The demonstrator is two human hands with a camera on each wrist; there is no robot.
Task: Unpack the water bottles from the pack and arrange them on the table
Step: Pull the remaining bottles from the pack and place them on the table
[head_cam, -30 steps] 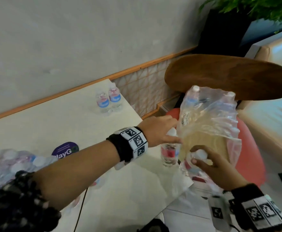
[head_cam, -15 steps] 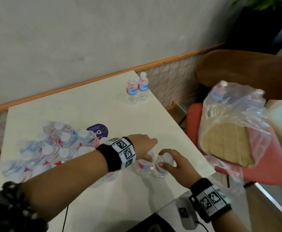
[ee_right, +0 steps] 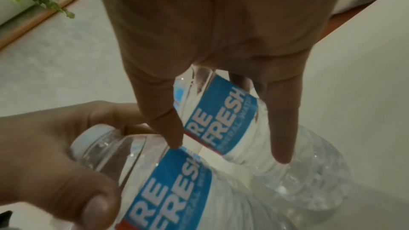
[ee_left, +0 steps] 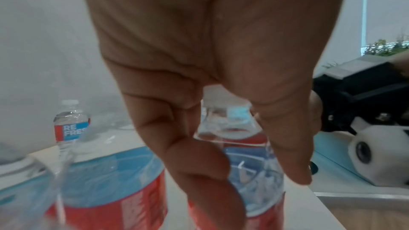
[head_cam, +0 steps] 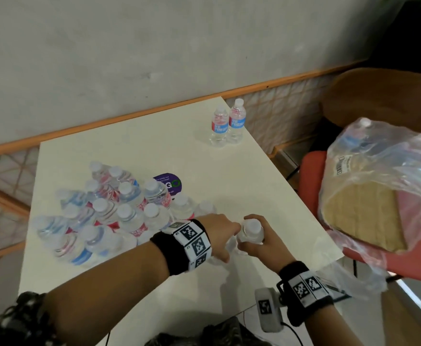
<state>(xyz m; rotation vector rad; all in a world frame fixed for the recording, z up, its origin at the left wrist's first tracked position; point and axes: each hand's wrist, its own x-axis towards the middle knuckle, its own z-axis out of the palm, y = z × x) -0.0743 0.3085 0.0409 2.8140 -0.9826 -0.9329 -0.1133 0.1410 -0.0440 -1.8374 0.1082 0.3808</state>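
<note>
Two clear water bottles with blue and red labels stand side by side near the table's (head_cam: pixel 266 186) front right edge. My right hand (head_cam: pixel 251 242) grips the top of the right bottle (head_cam: pixel 253 227), whose white cap shows; in the right wrist view my fingers straddle this bottle (ee_right: pixel 221 116). My left hand (head_cam: pixel 225 242) grips the neck of the left bottle (ee_right: pixel 172 177), mostly hidden under it in the head view. The torn plastic pack (head_cam: pixel 379 176), with a cardboard base and bottles inside, lies on a red chair (head_cam: pixel 311 176) to the right.
Several unpacked bottles (head_cam: pixel 119 208) crowd the table's left half, just left of my left wrist. Two more bottles (head_cam: pixel 226 126) stand at the far right corner. A purple sticker (head_cam: pixel 169 183) lies mid-table. A wooden chair back (head_cam: pixel 379 96) rises behind the pack.
Both hands came away from the pack on the chair, each with a bottle, and brought them down onto the table's front right part. My view swung left to the table.
</note>
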